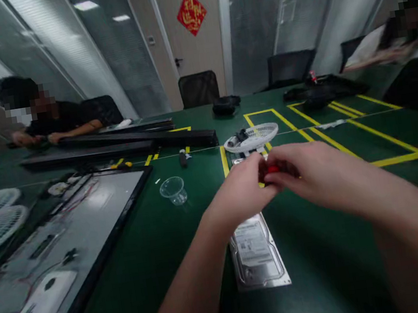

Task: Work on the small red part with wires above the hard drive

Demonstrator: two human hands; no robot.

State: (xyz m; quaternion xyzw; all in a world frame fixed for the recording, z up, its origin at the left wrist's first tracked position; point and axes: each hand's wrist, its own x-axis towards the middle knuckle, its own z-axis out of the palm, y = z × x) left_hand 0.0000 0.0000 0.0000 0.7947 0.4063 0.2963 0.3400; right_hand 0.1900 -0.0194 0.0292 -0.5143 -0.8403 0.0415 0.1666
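Right hand [304,165] pinching red object [272,169], left hand [245,182] (grip unclear), white basket [267,131] holding dark parts [242,134], transparent cup [173,188]

Hard drive [268,276]: shiny metal; label [252,248]: paper; cup [173,189]: clear, glossy plastic.

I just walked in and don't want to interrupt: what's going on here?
The right hand holds a small red item, too hidden to identify; the left hand meets it there, its own grip unclear. Below them, a hard drive lies label-up on the green table. A clear cup stands to the left.
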